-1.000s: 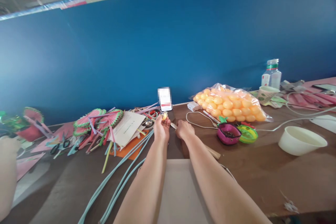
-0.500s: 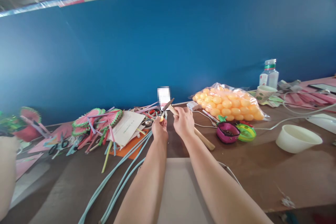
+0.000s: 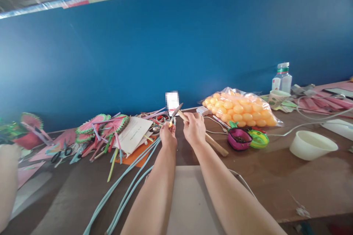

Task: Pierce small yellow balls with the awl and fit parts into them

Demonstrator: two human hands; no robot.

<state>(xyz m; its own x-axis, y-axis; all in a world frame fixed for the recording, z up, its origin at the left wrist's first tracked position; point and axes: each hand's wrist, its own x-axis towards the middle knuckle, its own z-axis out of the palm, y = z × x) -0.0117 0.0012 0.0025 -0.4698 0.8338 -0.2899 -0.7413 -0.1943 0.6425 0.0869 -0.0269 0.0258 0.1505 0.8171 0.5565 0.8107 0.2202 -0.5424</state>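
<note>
My left hand (image 3: 168, 136) is closed in a pinch on a small orange ball (image 3: 170, 123), held up over the brown table (image 3: 289, 176). My right hand (image 3: 194, 129) is wrapped round the wooden handle of a tool (image 3: 213, 144) whose dark metal tip (image 3: 176, 110) points up and left, right beside the ball. Both forearms reach forward over a pale cardboard sheet (image 3: 190, 202).
A clear bag of orange balls (image 3: 239, 109) lies right of my hands, with a magenta and a green container (image 3: 240, 138), a white bowl (image 3: 313, 145), a cable and a bottle (image 3: 281, 78). Paper fans (image 3: 102, 123), straws, scissors (image 3: 59, 154) and light-blue tubes (image 3: 124, 187) lie left. A blue wall stands behind.
My right hand picked the wooden-handled tool up off the table and brought its tip beside the ball in my left hand. Since half a second ago, almost nothing has moved.
</note>
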